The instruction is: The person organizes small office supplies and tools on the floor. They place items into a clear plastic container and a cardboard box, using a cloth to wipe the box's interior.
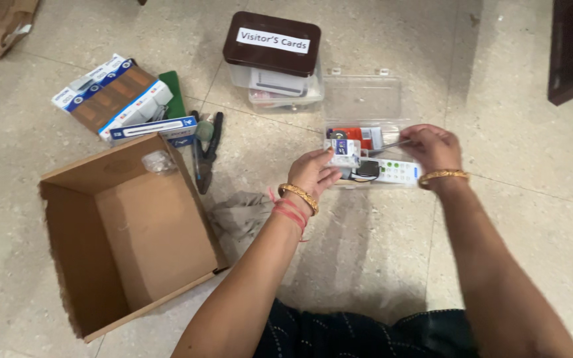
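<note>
Both hands worked over a clear plastic case (366,99) that lay open on the tiled floor, lid folded back toward the far side. The left hand (313,174) had its fingers closed on a small white packet (343,152) at the left end of the case's tray. The right hand (432,147) pinched a thin grey rod-like piece (391,144) between thumb and fingers, held over the right part of the tray; its kind could not be made out. Inside the tray lay red and white small items and a black one, partly hidden by the hands. Just beyond the case sat a dark brown lidded tin (272,43) on a clear container. To the near left stood an open cardboard box (127,232); farther left lay blue-and-white cartons (117,99) and dark hand tools (208,149). A grey cloth (240,215) lay crumpled beside the box.
</note>
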